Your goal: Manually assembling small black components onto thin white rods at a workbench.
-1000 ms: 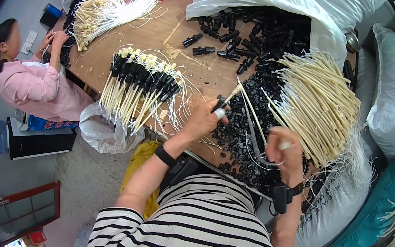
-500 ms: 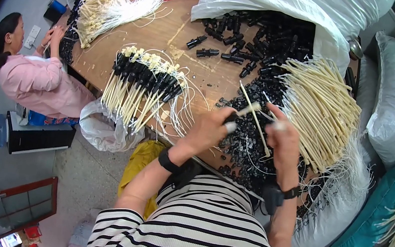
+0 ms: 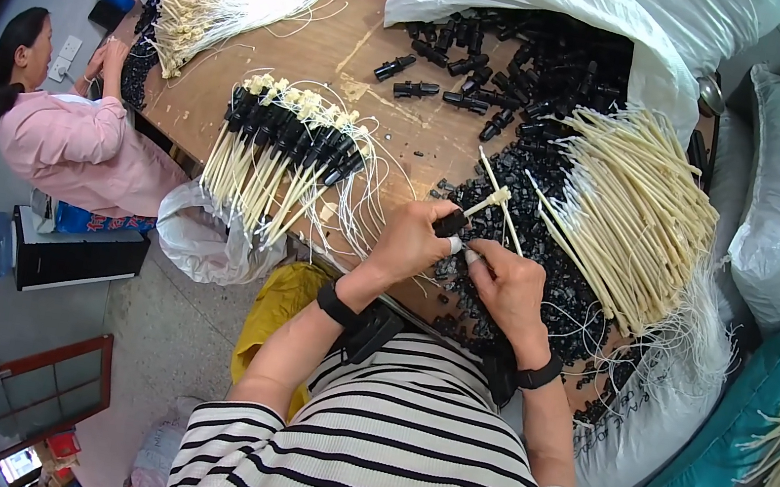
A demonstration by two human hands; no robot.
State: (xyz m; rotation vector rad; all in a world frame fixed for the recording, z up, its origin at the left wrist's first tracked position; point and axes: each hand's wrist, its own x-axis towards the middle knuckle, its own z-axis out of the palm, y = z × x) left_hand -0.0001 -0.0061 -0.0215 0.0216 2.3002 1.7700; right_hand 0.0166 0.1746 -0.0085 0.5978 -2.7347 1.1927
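Note:
My left hand is closed around a black plastic fitting, and a cream stem with a knobbed end sticks out of it up to the right. My right hand is pinched close to the left fingertips, below the fitting. What lies between its fingers is too small to make out. White wraps cover a fingertip on each hand. Just beyond my hands, a loose cream stick rests on a pile of small black plastic pieces.
A bundle of cream sticks with white cords lies to the right. Assembled black-and-cream pieces stand in rows at left. Larger black fittings spill from a white sack. A person in pink works at the table's far left.
My right hand has come left and down to meet the left fingertips. The left hand has stayed nearly in place, still holding the black fitting. The view has shifted slightly.

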